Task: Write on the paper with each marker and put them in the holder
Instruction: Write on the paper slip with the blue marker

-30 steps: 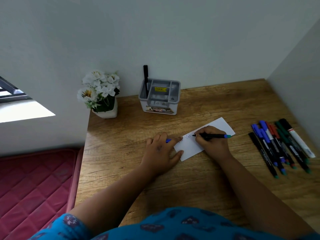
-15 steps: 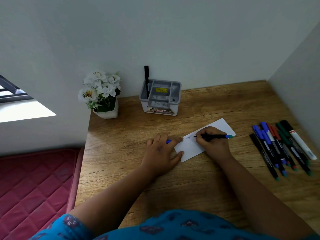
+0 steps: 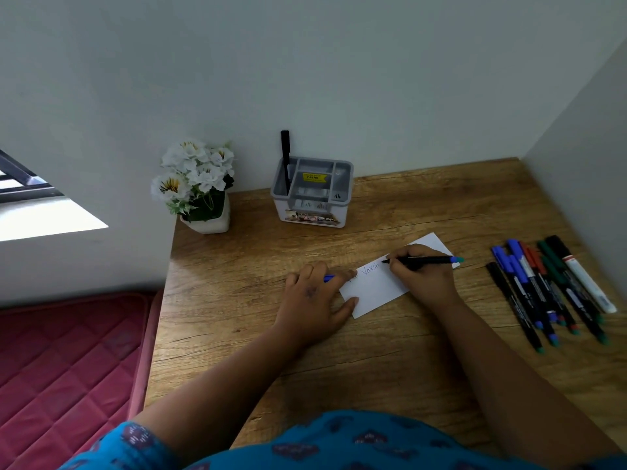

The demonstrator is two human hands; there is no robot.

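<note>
Right hand (image 3: 422, 278) clamped on black marker (image 3: 427, 260), tip on paper (image 3: 380, 283) mid-counter (image 3: 237, 300). Left hand (image 3: 314, 301) flat, pinning paper edge, blue cap (image 3: 328, 278) under fingers. Remaining markers (image 3: 549, 286) at right; holder (image 3: 312, 193) at rear.

There is one view only, from the person's head, looking forward and steeply down across the counter (image 3: 373, 351) toward the far wall (image 3: 305, 62). It sits close: both forearms enter from the near edge. The wide lens bends the side wall (image 3: 583, 137) at right and takes in a red mattress (image 3: 68, 361), perhaps floor-level, at left.
</note>
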